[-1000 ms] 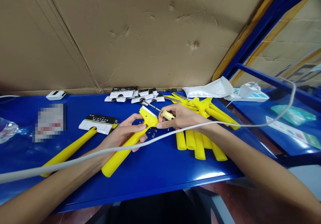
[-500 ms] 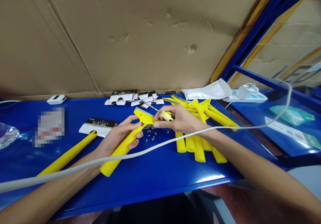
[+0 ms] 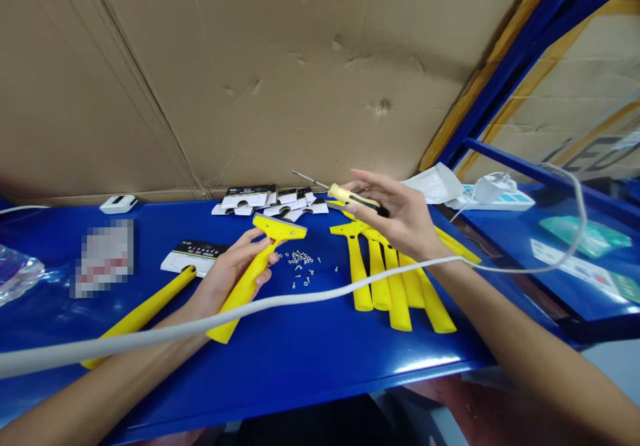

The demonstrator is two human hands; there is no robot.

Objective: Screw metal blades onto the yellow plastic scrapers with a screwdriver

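My left hand (image 3: pixel 231 267) is wrapped round the handle of a yellow scraper (image 3: pixel 243 293), its wide head tilted up and away, with a small screw showing on the head. My right hand (image 3: pixel 400 209) holds a screwdriver (image 3: pixel 353 197) by its yellow and black handle, the metal shaft pointing left and up, clear of the scraper. Loose small screws and nuts (image 3: pixel 299 259) lie on the blue table (image 3: pixel 310 346) between my hands. Below my right hand several more yellow scrapers (image 3: pixel 397 293) lie side by side, partly hidden by it.
A white cable (image 3: pixel 320 293) crosses in front of both forearms. Card sleeves (image 3: pixel 245 197) are piled at the back, near a cardboard wall (image 3: pixel 250 86). Another yellow handle (image 3: pixel 145 307) and a card (image 3: pixel 193 257) lie left. A power strip (image 3: pixel 500 197) sits back right beside a blue frame.
My right hand has moved right and up, taking the screwdriver away from the scraper. The scraper in my left hand has shifted slightly left and turned, so its head shows fully.
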